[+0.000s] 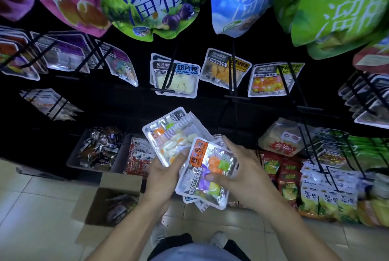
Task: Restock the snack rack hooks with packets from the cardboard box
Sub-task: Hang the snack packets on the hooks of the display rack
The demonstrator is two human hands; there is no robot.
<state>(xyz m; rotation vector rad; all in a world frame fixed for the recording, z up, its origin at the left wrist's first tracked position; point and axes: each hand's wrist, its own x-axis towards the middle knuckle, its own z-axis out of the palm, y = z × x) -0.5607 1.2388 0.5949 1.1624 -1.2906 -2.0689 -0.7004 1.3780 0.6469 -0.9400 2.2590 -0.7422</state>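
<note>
Standing at the rack [231, 96], a fan of packets [202, 166] is gripped by both hands: left hand [162, 174] curled round one packet, right hand [242, 172] pinching another. The cardboard box [109, 203] sits open on the floor, lower left.

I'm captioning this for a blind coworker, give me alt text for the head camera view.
Both hands hold clear snack packets before a dark hook rack: the left hand grips a white-candy packet, the right hand a colourful-candy packet. An open cardboard box sits on the tiled floor at lower left.
</note>
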